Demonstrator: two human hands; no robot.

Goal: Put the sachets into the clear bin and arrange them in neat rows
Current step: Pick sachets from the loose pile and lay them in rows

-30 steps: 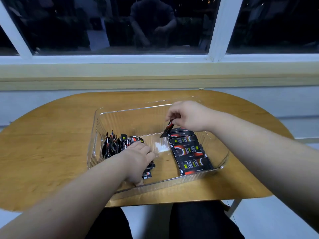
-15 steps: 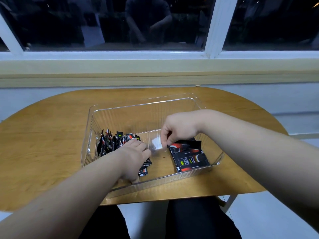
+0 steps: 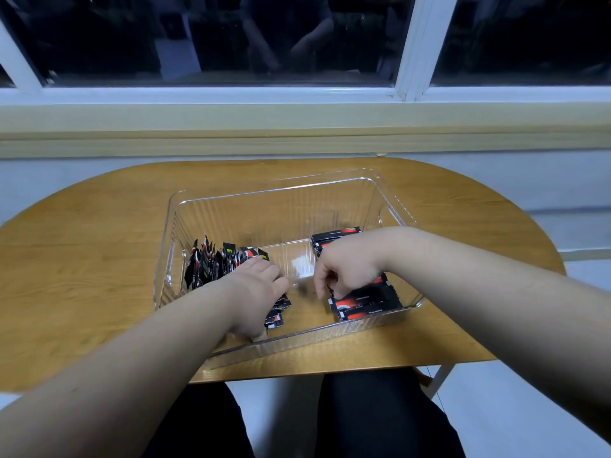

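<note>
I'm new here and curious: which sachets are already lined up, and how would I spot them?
Find the wooden table under the window, then the clear bin on it. Along the bin's right side, partly under the right hand, lies the flat row of sachets. They lie flat and overlapping, while the jumbled sachets on the left stand on edge.

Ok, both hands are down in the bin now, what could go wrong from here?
1. The upright sachets lean loosely beside the left hand; a careless move may topple them across the clear bin.
2. The right hand has curled fingers on the flat row; a drag could skew it.
3. The clear bin sits near the front edge of the table; a pull could slide it off.
</note>
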